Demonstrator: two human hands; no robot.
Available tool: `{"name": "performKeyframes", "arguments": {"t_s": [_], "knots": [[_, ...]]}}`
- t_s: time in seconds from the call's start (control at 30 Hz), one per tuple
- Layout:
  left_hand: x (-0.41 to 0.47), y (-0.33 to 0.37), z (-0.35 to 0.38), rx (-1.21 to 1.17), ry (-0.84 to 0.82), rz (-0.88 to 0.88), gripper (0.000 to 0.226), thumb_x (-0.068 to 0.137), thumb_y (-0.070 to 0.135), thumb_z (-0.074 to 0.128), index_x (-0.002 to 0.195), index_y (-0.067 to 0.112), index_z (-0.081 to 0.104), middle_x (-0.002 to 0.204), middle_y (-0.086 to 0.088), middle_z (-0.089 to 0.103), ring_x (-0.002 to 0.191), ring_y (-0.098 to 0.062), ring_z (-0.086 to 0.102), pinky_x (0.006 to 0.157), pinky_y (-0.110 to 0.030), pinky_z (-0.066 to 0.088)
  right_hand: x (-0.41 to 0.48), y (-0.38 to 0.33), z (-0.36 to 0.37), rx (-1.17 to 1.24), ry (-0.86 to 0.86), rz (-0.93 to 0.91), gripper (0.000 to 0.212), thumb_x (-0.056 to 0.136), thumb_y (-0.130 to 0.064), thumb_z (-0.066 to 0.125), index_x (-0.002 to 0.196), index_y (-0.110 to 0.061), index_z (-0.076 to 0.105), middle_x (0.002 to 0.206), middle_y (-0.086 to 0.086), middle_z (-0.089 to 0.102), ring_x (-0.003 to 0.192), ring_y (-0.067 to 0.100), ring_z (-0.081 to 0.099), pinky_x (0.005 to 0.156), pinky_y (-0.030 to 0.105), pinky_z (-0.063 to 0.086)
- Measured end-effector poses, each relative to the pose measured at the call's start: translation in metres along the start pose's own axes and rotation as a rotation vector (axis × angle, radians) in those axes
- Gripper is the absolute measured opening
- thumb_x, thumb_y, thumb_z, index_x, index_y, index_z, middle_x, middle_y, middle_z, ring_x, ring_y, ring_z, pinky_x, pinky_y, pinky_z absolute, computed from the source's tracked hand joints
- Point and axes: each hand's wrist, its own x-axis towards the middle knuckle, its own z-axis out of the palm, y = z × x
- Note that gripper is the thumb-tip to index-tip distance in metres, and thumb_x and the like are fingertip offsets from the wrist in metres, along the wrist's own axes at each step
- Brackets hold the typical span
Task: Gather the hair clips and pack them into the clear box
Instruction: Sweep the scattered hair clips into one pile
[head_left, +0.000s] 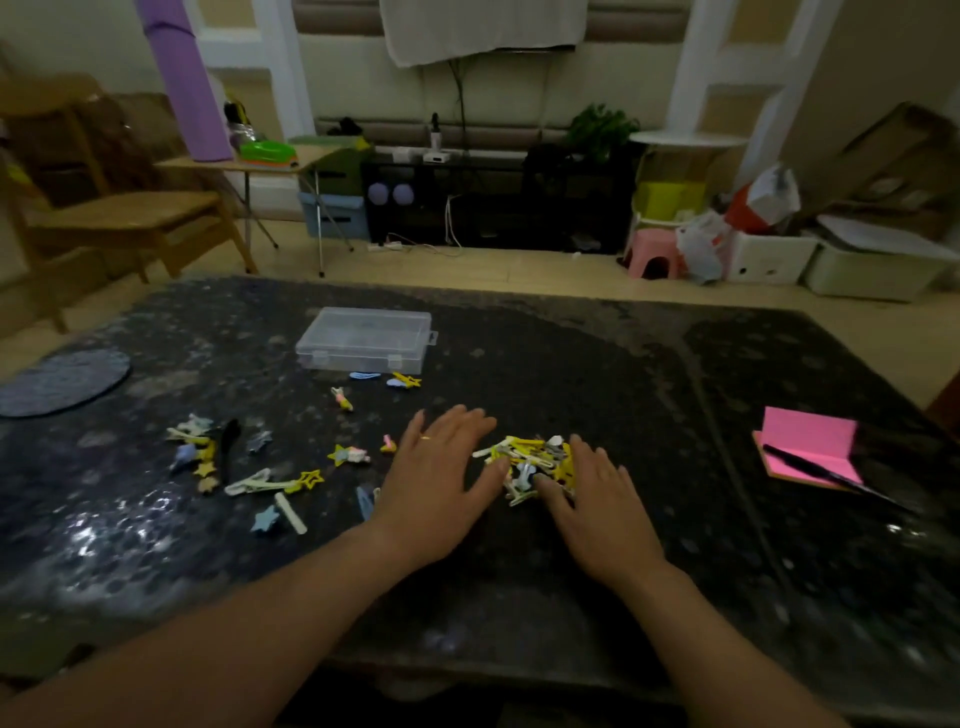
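A big dark table (623, 374) with shiny speckles is filling most of the view. A round grey mat (62, 382) is lying on its far left side. The clear box (363, 340) is sitting on the table with its lid down, out past the hands and a little to the left. A pink notepad (810, 447) is lying on the right side, well apart from the rest.

The left hand (441, 478) and the right hand (597, 499) are both lying flat on the table with straight fingers, holding nothing. They are sitting on either side of a pile of hair clips (535, 462), and both are touching it.

Loose hair clips (254, 482) are lying spread out to the left of the left hand. Two more clips (402, 382) are lying just in front of the box. A black pen (826, 473) is resting on the notepad.
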Motion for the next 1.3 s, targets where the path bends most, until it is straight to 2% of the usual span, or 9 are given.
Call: {"name": "performKeyframes", "arguments": {"t_s": [0.13, 0.27, 0.4, 0.57, 0.67, 0.8, 1.03, 1.2, 1.3], "knots": [[-0.042, -0.036, -0.022, 0.202, -0.113, -0.164, 0.107, 0.075, 0.101, 0.026, 0.159, 0.035, 0.034, 0.17, 0.006, 0.028, 0.161, -0.017, 0.014, 0.129, -0.057, 0.007, 0.019, -0.02, 0.012, -0.023, 0.041, 0.041, 0.094, 0.103, -0.072, 0.037, 0.17, -0.012, 0.015, 0.176, 0.009, 0.024, 0.163, 0.027, 0.019, 0.133, 0.044, 0.014], [-0.049, -0.055, -0.014, 0.214, -0.175, -0.292, 0.121, 0.066, 0.105, 0.031, 0.164, 0.035, 0.018, 0.174, 0.001, 0.014, 0.162, -0.024, 0.003, 0.129, -0.057, 0.003, 0.043, -0.038, 0.016, -0.024, 0.004, 0.044, 0.091, 0.102, -0.074, 0.035, 0.171, -0.017, 0.018, 0.176, 0.006, 0.025, 0.163, 0.027, 0.017, 0.133, 0.045, 0.011], [-0.025, -0.058, -0.002, 0.144, -0.174, -0.317, 0.12, 0.073, 0.099, 0.038, 0.167, 0.029, 0.01, 0.176, -0.007, 0.007, 0.163, -0.026, -0.004, 0.131, -0.052, 0.004, 0.057, -0.064, 0.029, -0.043, -0.046, -0.033, 0.077, 0.106, -0.065, 0.036, 0.169, -0.021, 0.027, 0.175, 0.001, 0.027, 0.164, 0.023, 0.017, 0.133, 0.045, 0.01], [-0.002, -0.067, 0.008, 0.012, -0.174, -0.151, 0.096, 0.09, 0.067, 0.059, 0.165, 0.017, 0.025, 0.172, -0.005, 0.022, 0.162, -0.02, 0.007, 0.131, -0.039, 0.011, 0.071, -0.097, 0.045, 0.032, -0.104, -0.124, 0.055, 0.113, -0.039, 0.035, 0.166, -0.024, 0.036, 0.174, -0.003, 0.031, 0.163, 0.017, 0.019, 0.132, 0.042, 0.008], [-0.002, -0.066, 0.006, 0.006, -0.176, -0.081, 0.091, 0.088, 0.06, 0.055, 0.165, 0.025, 0.022, 0.172, 0.003, 0.022, 0.162, -0.015, 0.007, 0.132, -0.046, 0.008, 0.073, -0.104, 0.05, 0.117, -0.141, -0.178, 0.051, 0.113, -0.034, 0.031, 0.162, -0.029, 0.042, 0.169, -0.007, 0.041, 0.16, 0.012, 0.026, 0.131, 0.039, 0.011], [-0.008, -0.073, -0.01, 0.014, -0.023, -0.089, 0.078, 0.092, 0.062, 0.041, 0.161, 0.026, 0.033, 0.17, 0.007, 0.027, 0.16, -0.009, 0.011, 0.13, -0.054, 0.005, 0.067, -0.104, 0.045, 0.218, -0.064, -0.138, 0.048, 0.113, -0.034, 0.038, 0.159, -0.025, 0.049, 0.164, -0.002, 0.048, 0.153, 0.015, 0.04, 0.128, 0.036, 0.027], [-0.021, -0.167, -0.076, 0.16, 0.203, -0.437, 0.074, 0.095, 0.069, 0.027, 0.148, 0.025, 0.052, 0.157, 0.002, 0.047, 0.153, -0.017, 0.033, 0.127, -0.059, 0.014, 0.067, -0.105, 0.051, 0.164, -0.05, -0.169, 0.05, 0.11, -0.038, 0.045, 0.157, -0.021, 0.052, 0.16, 0.006, 0.053, 0.15, 0.023, 0.045, 0.122, 0.038, 0.034], [-0.039, -0.225, -0.099, 0.195, 0.123, -0.829, 0.072, 0.099, 0.075, 0.03, 0.157, 0.034, 0.04, 0.171, -0.011, 0.023, 0.161, -0.032, 0.01, 0.126, -0.062, 0.001, 0.065, -0.11, 0.053, 0.127, -0.074, -0.165, 0.054, 0.111, -0.045, 0.042, 0.161, -0.023, 0.046, 0.166, 0.004, 0.046, 0.158, 0.023, 0.032, 0.13, 0.043, 0.023], [-0.033, -0.231, -0.093, 0.189, 0.013, -0.807, 0.071, 0.101, 0.071, 0.032, 0.152, 0.025, 0.051, 0.162, -0.013, 0.041, 0.152, -0.032, 0.033, 0.125, -0.052, 0.022, 0.066, -0.114, 0.061, 0.097, -0.073, -0.158, 0.055, 0.112, -0.047, 0.04, 0.163, -0.027, 0.041, 0.169, -0.001, 0.041, 0.161, 0.021, 0.026, 0.131, 0.045, 0.016]]}}
